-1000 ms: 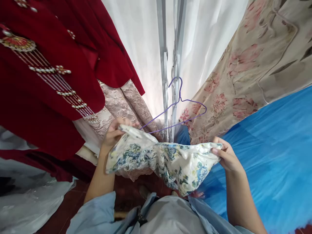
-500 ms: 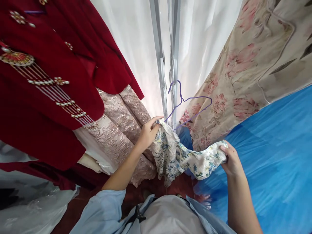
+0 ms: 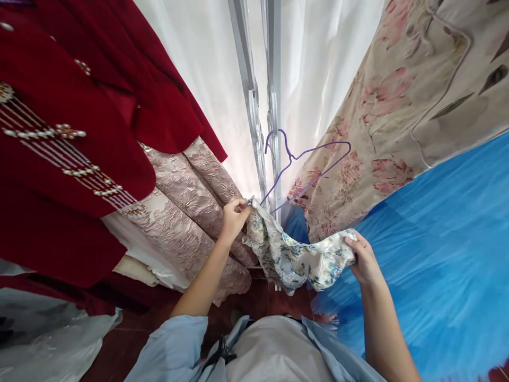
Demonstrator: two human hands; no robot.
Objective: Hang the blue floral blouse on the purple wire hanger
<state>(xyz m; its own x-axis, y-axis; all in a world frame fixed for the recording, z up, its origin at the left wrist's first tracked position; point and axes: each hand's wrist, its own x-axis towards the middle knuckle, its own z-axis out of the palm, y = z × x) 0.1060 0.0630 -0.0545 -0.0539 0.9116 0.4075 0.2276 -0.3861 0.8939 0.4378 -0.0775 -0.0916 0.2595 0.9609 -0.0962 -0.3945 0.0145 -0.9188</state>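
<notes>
A white garment [image 3: 298, 260] with a blue and yellow floral print stretches between my two hands, sagging in the middle. My left hand [image 3: 235, 216] pinches its upper left corner, close to one end of a purple wire hanger [image 3: 292, 157]. At the right end, my right hand [image 3: 361, 254] grips the cloth with the thumb on top. The hanger tilts up and to the right, its lower left end reaching the garment's top edge; its hook lies in front of the grey metal posts [image 3: 274, 95]. How far the hanger goes into the cloth is hidden.
Left hangs a dark red velvet garment [image 3: 91, 159] with beaded trim, beside a pink brocade skirt [image 3: 175, 212]. On the right are a beige floral dress [image 3: 350, 154] and blue tulle [image 3: 429, 254]. White curtains [image 3: 318, 53] hang behind. The floor [image 3: 254, 302] is dark red tile.
Both hands and the garment have shifted slightly left in view, along with the whole scene. The hanger has swung, its right end now higher. My left fingers have curled in more at the corner.
</notes>
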